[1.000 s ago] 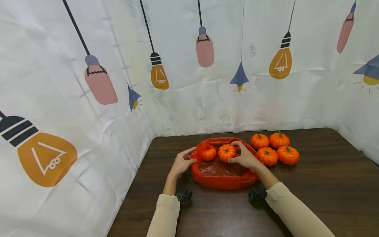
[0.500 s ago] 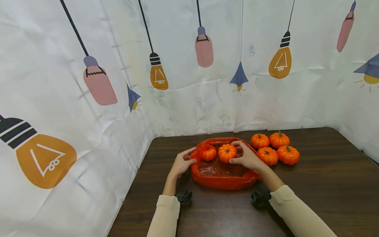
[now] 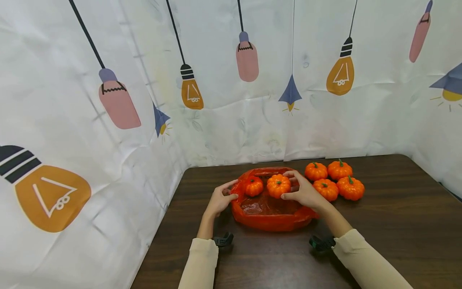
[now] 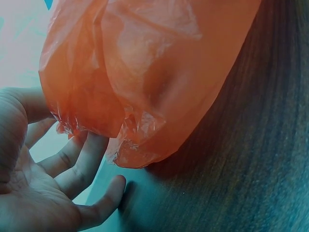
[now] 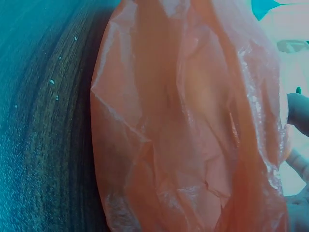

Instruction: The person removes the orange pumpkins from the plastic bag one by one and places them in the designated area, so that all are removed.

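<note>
A red plastic bag (image 3: 272, 222) lies with its mouth spread wide in the head view. My left hand (image 3: 219, 199) holds the bag's left rim; in the left wrist view the thumb and fingers (image 4: 91, 154) are at the thin film's edge. One small orange pumpkin (image 3: 254, 186) sits inside at the left. My right hand (image 3: 304, 194) grips another small orange pumpkin (image 3: 278, 186) from its right side, over the bag's opening. In the right wrist view the bag's side (image 5: 164, 125) hides that pumpkin and most of the hand.
Several more orange pumpkins (image 3: 326, 189) stand in a cluster on the dark wooden table (image 3: 397, 224), just right of the bag. A white sheet (image 3: 231, 120) printed with lamps hangs behind the table and along its left side.
The pumpkin in my right hand has shifted slightly right, away from the one inside the bag, and my right forearm has moved a little right. My left hand keeps its place at the rim.
</note>
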Tool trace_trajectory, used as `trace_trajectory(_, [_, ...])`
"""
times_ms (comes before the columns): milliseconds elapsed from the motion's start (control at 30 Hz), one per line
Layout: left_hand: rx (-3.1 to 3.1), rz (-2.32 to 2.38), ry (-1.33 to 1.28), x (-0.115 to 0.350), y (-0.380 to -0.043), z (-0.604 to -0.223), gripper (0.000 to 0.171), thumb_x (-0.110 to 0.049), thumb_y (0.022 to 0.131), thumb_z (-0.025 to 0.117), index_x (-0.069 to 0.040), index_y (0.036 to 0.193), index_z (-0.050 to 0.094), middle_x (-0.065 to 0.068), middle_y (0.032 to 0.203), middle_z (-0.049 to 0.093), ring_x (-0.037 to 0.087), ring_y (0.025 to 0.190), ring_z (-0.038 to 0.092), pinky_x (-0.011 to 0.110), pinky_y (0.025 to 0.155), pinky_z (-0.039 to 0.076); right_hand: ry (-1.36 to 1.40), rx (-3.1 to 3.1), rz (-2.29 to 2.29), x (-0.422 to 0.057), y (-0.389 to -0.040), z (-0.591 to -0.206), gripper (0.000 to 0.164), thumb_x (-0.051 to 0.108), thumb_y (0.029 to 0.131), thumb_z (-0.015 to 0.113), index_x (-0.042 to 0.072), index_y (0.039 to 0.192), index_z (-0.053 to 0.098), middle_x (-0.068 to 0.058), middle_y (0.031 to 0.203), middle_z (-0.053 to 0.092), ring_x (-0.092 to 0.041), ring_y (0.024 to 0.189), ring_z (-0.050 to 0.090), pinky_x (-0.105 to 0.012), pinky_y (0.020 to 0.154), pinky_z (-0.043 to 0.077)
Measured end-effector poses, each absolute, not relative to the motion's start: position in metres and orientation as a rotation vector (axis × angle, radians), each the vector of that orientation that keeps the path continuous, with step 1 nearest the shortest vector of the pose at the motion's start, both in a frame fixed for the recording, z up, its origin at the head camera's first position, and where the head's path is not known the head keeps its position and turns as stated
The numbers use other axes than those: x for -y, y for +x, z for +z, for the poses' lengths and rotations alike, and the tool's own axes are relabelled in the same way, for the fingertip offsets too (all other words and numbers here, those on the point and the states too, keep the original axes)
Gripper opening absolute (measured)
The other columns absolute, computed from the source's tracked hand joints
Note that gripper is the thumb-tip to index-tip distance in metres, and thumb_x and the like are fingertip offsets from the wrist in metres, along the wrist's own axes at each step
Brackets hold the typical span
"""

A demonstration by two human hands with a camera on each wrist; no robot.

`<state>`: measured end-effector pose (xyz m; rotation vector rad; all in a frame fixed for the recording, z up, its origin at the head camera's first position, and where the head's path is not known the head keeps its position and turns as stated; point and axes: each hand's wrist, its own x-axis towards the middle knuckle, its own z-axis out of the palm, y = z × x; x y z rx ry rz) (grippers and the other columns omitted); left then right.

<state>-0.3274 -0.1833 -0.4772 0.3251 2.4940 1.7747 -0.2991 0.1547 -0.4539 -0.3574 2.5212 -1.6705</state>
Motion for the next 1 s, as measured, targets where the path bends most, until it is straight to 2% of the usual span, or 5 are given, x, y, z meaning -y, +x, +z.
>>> trace_trajectory(200, [-2.490,1.762,0.319,0.183,-0.329,-0.476,0.057,0.002,0.091,0.069,-0.010,0.145,0.059,0.026,0.093,0.067,0.027,0.068,0.052,0.027,0.053,0.038,-0.396,-2.543,-1.663,-0.157,-0.290,-0.445,0.074,0.025,0.087,0.083,0.015,0.147,0.041,-0.023,0.147,0.041,-0.043,0.128,0.049,-0.048,0.094,0.054])
trace_trajectory(400, [-2.516,1.790,0.295,0.182,-0.326,-0.478,0.054,-0.002,0.090,0.072,-0.021,0.141,0.065,0.018,0.088,0.067,0.018,0.060,0.046,0.025,0.051,0.034,-0.377,-2.535,-1.680,-0.163,-0.281,-0.438,0.072,0.026,0.087,0.083,0.016,0.146,0.042,-0.024,0.147,0.039,-0.044,0.125,0.051,-0.045,0.088,0.056])
trace_trajectory(733, [-2.487,1.815,0.294,0.181,-0.322,-0.472,0.055,0.001,0.090,0.071,-0.015,0.142,0.063,0.023,0.090,0.065,0.027,0.064,0.049,0.025,0.050,0.036,-0.362,-2.518,-1.688,-0.178,-0.268,-0.431,0.074,0.028,0.087,0.082,0.019,0.147,0.040,-0.023,0.149,0.037,-0.043,0.123,0.051,-0.043,0.084,0.056])
trace_trajectory(933, [-2.516,1.769,0.337,0.183,-0.324,-0.474,0.054,-0.003,0.091,0.071,-0.018,0.142,0.063,0.014,0.086,0.065,0.017,0.061,0.048,0.024,0.052,0.039,-0.340,-2.534,-1.669,-0.189,-0.260,-0.432,0.075,0.030,0.087,0.082,0.018,0.148,0.039,-0.023,0.148,0.036,-0.043,0.125,0.048,-0.043,0.085,0.055])
trace_trajectory(1000, [-2.523,1.767,0.328,0.184,-0.326,-0.478,0.054,-0.004,0.091,0.071,-0.020,0.141,0.064,0.011,0.085,0.064,0.019,0.063,0.050,0.024,0.053,0.040,-0.334,-2.543,-1.666,-0.193,-0.257,-0.433,0.075,0.030,0.087,0.082,0.019,0.147,0.039,-0.022,0.147,0.036,-0.043,0.126,0.047,-0.042,0.085,0.054])
